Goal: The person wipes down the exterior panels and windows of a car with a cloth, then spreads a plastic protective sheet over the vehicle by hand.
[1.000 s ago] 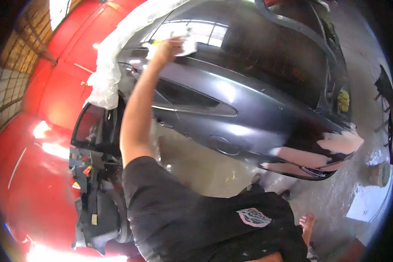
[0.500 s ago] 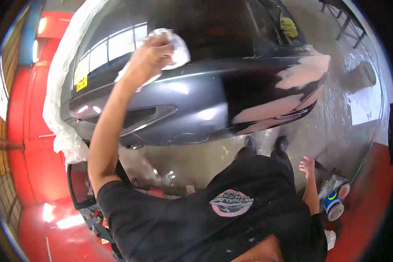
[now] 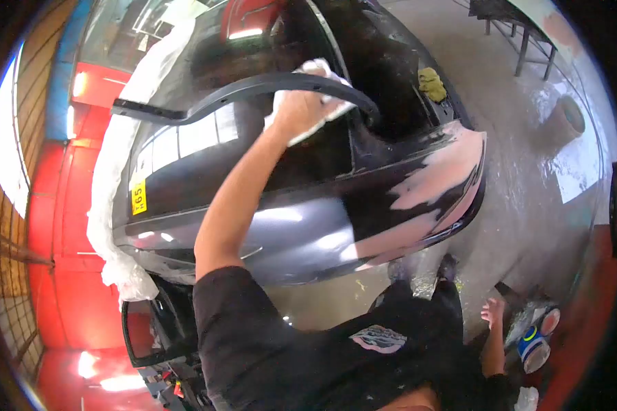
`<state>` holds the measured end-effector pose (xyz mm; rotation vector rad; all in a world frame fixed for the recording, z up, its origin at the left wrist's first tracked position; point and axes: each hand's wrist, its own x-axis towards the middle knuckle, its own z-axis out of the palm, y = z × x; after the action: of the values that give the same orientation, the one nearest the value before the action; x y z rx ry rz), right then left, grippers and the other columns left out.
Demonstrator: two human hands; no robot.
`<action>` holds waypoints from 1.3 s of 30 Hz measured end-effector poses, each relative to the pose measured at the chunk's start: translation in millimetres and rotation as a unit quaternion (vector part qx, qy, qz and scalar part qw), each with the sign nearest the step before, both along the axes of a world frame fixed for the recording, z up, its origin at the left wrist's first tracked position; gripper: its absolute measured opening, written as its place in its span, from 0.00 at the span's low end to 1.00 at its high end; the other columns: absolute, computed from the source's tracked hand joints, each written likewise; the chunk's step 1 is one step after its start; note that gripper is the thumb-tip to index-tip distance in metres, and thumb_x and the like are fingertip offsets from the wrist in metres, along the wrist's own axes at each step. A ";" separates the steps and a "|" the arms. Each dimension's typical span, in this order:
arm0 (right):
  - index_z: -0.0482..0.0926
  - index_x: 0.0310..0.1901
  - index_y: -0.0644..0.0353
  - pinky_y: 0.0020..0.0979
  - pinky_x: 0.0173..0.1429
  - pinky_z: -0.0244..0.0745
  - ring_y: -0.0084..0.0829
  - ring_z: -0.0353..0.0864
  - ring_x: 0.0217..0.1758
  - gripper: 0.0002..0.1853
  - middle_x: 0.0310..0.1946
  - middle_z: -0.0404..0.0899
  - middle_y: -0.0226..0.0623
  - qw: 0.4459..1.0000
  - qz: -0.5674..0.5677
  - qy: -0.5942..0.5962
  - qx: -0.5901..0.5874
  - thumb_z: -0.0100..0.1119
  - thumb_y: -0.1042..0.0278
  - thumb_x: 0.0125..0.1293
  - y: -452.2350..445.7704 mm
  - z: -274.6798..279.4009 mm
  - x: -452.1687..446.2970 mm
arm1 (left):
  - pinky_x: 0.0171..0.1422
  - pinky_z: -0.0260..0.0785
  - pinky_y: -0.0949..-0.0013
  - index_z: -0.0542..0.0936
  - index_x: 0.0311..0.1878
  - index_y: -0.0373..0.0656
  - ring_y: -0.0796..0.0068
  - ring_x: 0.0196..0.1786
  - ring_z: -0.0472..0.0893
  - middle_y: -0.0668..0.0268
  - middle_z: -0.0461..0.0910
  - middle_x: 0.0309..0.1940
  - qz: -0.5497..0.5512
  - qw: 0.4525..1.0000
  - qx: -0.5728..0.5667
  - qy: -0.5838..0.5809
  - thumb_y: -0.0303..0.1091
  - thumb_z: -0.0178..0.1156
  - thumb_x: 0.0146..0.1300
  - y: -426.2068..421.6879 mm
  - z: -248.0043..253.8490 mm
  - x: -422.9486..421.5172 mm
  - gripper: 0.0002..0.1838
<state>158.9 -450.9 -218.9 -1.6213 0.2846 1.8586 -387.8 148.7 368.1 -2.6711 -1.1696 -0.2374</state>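
Note:
My left hand (image 3: 298, 109) is closed on a white cloth (image 3: 315, 127) over the dark glass of a car. A long, curved black strip (image 3: 243, 89) crosses in front of the cloth, next to the hand. Whether the hand touches it I cannot tell. The car body (image 3: 291, 236) is glossy and dark, with a dull grey area on the near panel. Pinkish sanded patches (image 3: 432, 181) show at its right corner. My right hand (image 3: 490, 312) hangs low at the right, fingers loosely apart, holding nothing.
Clear plastic sheeting (image 3: 103, 198) drapes the car's left end beside a yellow number plate (image 3: 138, 197). A yellow-green cloth (image 3: 431, 84) lies near the car's right end. Cans (image 3: 533, 349) stand by my right side. A bucket (image 3: 565, 120) and a bench (image 3: 521, 34) are farther right.
My left hand has moved right with the white cloth, farther from the near panel. The black curved strip has come into view. The view has shifted, so the car sits lower.

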 end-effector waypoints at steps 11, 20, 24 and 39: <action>0.79 0.51 0.46 0.31 0.27 0.71 0.32 0.76 0.27 0.17 0.35 0.79 0.33 0.972 0.073 -0.175 0.139 0.46 0.47 0.75 -20.8 57.0 -28.0 | 0.60 0.71 0.44 0.82 0.51 0.45 0.46 0.59 0.77 0.54 0.82 0.51 -0.072 0.973 0.127 0.177 0.41 0.55 0.69 121.3 -27.0 12.6 0.15; 0.77 0.57 0.56 0.34 0.27 0.75 0.34 0.80 0.26 0.20 0.38 0.82 0.38 0.999 -0.013 -0.051 0.003 0.50 0.51 0.76 -16.4 -11.3 2.1 | 0.79 0.55 0.39 0.76 0.64 0.46 0.47 0.80 0.61 0.51 0.68 0.73 0.052 0.994 -0.072 0.061 0.42 0.59 0.71 -120.2 -3.5 17.1 0.22; 0.78 0.57 0.56 0.33 0.28 0.76 0.34 0.81 0.25 0.19 0.36 0.83 0.38 0.990 0.021 -0.109 0.091 0.53 0.52 0.75 39.9 24.1 16.3 | 0.79 0.54 0.37 0.78 0.65 0.46 0.44 0.79 0.61 0.50 0.69 0.73 0.111 0.990 -0.061 0.059 0.44 0.58 0.72 -81.3 -1.3 -11.9 0.22; 0.77 0.39 0.52 0.32 0.24 0.67 0.32 0.77 0.23 0.12 0.31 0.78 0.35 0.986 0.116 -0.112 -0.038 0.55 0.53 0.74 3.4 75.4 -42.9 | 0.73 0.64 0.38 0.80 0.63 0.47 0.45 0.67 0.77 0.52 0.79 0.63 0.169 0.978 0.107 0.061 0.48 0.46 0.74 244.8 -37.2 -58.7 0.24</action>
<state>116.1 -447.5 -143.5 -1.9681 0.0724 1.8283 -446.5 393.5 330.9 -2.2265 -1.4427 -0.1301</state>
